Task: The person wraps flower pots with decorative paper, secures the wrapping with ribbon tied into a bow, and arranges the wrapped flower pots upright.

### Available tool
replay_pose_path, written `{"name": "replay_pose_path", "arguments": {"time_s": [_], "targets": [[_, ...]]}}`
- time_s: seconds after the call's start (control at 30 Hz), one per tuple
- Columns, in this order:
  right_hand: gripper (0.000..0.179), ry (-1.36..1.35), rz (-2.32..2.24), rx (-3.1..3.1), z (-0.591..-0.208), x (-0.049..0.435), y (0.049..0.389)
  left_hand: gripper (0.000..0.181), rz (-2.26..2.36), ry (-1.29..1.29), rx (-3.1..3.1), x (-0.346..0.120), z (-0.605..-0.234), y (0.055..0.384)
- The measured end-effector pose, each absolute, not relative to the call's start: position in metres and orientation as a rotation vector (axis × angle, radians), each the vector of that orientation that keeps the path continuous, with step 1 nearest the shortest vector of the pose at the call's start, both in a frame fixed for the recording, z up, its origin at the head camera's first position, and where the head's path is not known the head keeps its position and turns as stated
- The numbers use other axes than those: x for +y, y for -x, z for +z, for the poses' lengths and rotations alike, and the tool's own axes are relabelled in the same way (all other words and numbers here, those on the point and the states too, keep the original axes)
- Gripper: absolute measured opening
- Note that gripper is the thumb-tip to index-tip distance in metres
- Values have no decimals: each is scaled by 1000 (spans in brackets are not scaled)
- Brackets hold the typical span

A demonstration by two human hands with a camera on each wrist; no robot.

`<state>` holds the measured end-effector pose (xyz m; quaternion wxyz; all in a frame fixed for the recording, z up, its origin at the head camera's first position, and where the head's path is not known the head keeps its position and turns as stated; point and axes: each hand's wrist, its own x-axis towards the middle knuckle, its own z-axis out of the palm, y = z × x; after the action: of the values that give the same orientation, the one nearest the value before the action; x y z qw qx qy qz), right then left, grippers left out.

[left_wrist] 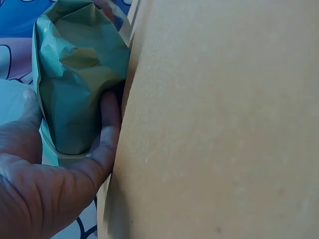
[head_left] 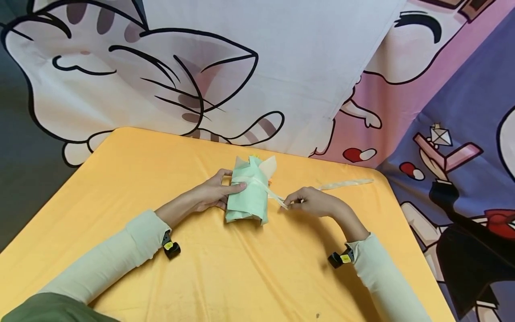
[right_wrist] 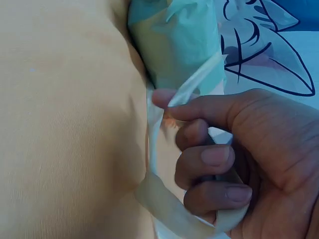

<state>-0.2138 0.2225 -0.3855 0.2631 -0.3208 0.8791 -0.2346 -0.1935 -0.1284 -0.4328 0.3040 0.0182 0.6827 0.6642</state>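
Observation:
A small bundle wrapped in mint-green paper (head_left: 248, 203) lies on the yellow cloth, with cream paper points and a bit of yellow and orange at its far end. My left hand (head_left: 209, 193) grips it from the left, thumb on top, fingers round the side. In the left wrist view the bundle's folded near end (left_wrist: 75, 107) faces the camera. A pale ribbon (head_left: 276, 197) crosses the bundle's middle. My right hand (head_left: 315, 201) pinches that ribbon just right of the bundle. In the right wrist view a length of ribbon (right_wrist: 167, 201) loops down below the curled fingers (right_wrist: 214, 157).
The ribbon's tail (head_left: 348, 184) stretches rightward over the yellow tablecloth (head_left: 193, 268). Behind the table hangs a white cartoon-cat curtain (head_left: 301, 58), with a pink and purple one (head_left: 454, 112) at the right. Both wrists wear small black devices (head_left: 172, 249).

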Motion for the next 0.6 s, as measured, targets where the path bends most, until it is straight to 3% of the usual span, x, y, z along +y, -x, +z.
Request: {"name": "replay_pose_path", "arguments": {"time_s": [0.17, 0.4, 0.6], "targets": [[23, 817, -629, 2379, -383, 241, 212, 92, 1745, -40, 1807, -128, -431, 194], [45, 636, -791, 2309, -380, 272, 214, 56, 1711, -125, 1771, -128, -433, 196], [45, 609, -770, 2323, -379, 290, 217, 56, 1691, -116, 1783, -128, -432, 195]]}}
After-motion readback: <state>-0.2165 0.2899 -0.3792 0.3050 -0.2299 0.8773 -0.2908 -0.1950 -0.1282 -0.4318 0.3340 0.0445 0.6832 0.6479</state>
